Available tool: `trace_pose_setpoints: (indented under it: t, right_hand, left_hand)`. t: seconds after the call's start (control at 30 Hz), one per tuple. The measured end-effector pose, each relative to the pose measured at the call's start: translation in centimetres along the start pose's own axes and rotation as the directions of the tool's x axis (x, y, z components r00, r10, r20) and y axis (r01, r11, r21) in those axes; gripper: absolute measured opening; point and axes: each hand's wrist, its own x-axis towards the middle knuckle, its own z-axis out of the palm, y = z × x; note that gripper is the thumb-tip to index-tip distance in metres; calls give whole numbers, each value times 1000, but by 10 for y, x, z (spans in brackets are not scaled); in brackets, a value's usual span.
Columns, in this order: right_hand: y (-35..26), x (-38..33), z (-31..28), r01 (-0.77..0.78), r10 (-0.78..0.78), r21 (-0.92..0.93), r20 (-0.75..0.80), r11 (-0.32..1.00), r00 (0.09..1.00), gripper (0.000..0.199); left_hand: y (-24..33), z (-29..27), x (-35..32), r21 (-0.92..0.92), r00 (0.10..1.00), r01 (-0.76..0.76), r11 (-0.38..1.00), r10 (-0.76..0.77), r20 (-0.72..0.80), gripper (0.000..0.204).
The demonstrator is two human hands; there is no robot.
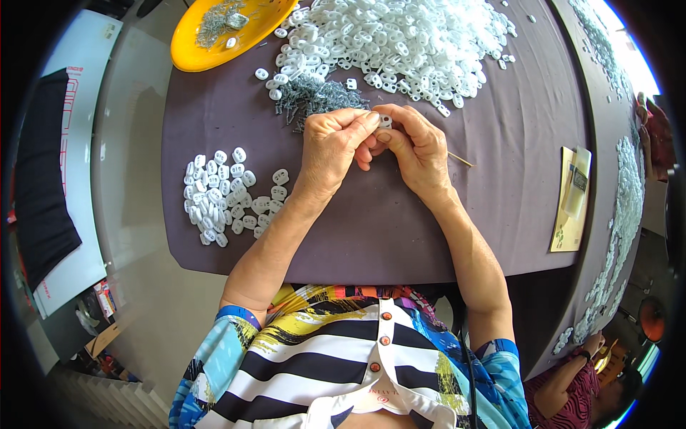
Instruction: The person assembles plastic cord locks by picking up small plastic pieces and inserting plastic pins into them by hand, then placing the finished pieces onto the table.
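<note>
A small white two-holed cord lock (386,121) is pinched between the thumb and fingers of my right hand (420,149). My left hand (334,145) meets it from the other side, thumb and forefinger pressed together at the piece's edge. Whatever those left fingertips hold is hidden. Just beyond the left hand lies a heap of small grey metal springs (314,94). Behind it spreads a big pile of white two-holed plastic parts (400,43). A thin wooden stick (461,159) sticks out beside my right hand; whether it is held cannot be made out.
White cord locks (214,196) form a group left of my left forearm. An orange-yellow plate (189,50) with metal springs stands at the far left. A tan card with a clear packet (569,200) lies right. Another table (604,171) bears more white parts; a person (572,386) sits beside it.
</note>
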Motion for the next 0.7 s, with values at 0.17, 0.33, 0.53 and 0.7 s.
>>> trace_pose_setpoints:
  t: [0.17, 0.33, 0.53, 0.7]
  right_hand:
    - [1, -1, 0, 19, -18, 27, -23, 999, 1000, 21]
    - [-1, 2, -3, 38, -38, -28, 1, 999, 999, 20]
    - [3, 4, -2, -29, 29, 40, 9, 999, 1000, 21]
    - [3, 3, -1, -96, 95, 140, 14, 985, 995, 25]
  left_hand:
    - [0, 2, -1, -12, 1000, 16, 1000, -16, 2, 19]
    - [-1, 0, -2, 4, 999, 29, 1000, -29, 27, 19]
    - [-3, -2, 1, -7, 997, 74, 997, -74, 33, 19]
    - [4, -5, 4, 39, 998, 62, 997, -63, 29, 20]
